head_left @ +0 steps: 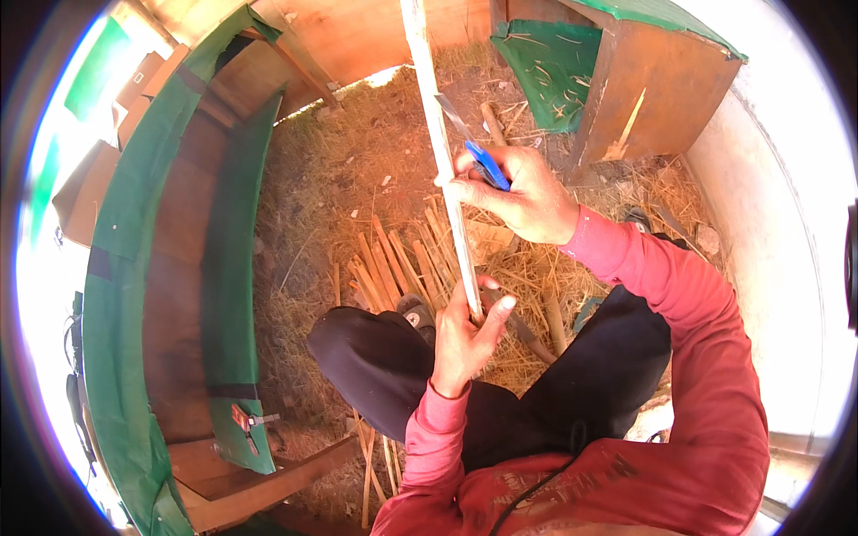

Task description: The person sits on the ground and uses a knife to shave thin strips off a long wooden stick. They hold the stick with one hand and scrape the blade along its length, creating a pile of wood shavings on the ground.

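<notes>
A long pale stick (429, 80) runs upward from my lap past the top edge of the view. My left hand (458, 347) is closed around its lower end, with the thumb pointing up. Higher along the stick, my right hand (529, 195) grips a blue utility knife (488, 166), its blade extended and lying against the stick's right side. My right fingertips and thumb also touch the stick just below the blade. Beneath, on the straw-strewn ground, lie several split wooden sticks (386, 263) in a loose pile.
A green-covered wooden bench (234, 232) curves along the left, with a small red-handled tool (254, 418) at its near end. At the upper right stands a wooden cabinet (661, 85) with green cloth. A curved dark tool (533, 342) lies in straw between my crossed legs.
</notes>
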Action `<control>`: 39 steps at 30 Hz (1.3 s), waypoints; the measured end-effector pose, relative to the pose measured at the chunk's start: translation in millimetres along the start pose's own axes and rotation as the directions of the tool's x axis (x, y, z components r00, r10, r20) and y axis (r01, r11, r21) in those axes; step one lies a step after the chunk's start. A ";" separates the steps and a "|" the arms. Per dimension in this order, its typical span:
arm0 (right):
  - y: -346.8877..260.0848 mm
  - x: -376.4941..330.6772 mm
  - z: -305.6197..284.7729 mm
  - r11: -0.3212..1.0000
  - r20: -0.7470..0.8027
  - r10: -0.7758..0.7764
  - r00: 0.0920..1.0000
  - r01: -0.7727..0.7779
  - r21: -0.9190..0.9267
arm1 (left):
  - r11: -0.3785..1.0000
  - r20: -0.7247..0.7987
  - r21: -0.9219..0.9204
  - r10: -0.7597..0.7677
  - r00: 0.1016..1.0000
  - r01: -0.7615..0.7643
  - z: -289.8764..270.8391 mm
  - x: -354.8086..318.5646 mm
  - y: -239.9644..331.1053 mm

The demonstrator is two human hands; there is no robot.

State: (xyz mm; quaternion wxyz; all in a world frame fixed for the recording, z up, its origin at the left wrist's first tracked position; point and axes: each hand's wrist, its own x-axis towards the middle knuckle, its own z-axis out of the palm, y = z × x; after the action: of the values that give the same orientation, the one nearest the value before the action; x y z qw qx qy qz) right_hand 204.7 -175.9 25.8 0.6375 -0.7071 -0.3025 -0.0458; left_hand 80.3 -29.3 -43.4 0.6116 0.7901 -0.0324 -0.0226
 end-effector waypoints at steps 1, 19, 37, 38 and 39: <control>0.6 0.6 -0.2 1.000 0.002 0.010 1.000 -0.010 -0.010 | 1.000 0.004 0.014 0.008 1.000 -0.008 -0.4 0.7 0.3; 19.9 -33.4 15.3 0.758 0.416 -0.174 0.892 0.391 -0.521 | 0.493 0.161 -0.850 -0.087 0.983 0.183 -20.7 -3.8 -0.2; 20.2 37.3 -39.8 0.762 -0.200 -0.247 0.948 0.063 -0.644 | 0.336 0.142 -0.933 0.013 0.990 0.129 -38.7 -10.8 1.0; 21.6 22.8 -31.2 0.727 -0.070 -0.317 0.946 0.195 -0.658 | 0.277 0.190 -0.946 0.061 0.980 0.166 -38.4 -7.0 1.0; 21.7 13.2 -21.0 0.713 0.066 -0.340 0.938 0.303 -0.633 | 0.237 0.229 -0.951 0.115 0.967 0.198 -41.3 -2.6 1.7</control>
State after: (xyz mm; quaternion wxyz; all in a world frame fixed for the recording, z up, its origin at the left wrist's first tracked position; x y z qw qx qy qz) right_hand 232.7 -190.6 16.6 0.3518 -0.8150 -0.3696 -0.2745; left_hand 80.8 10.3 -31.5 0.9576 0.2339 -0.0675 -0.1538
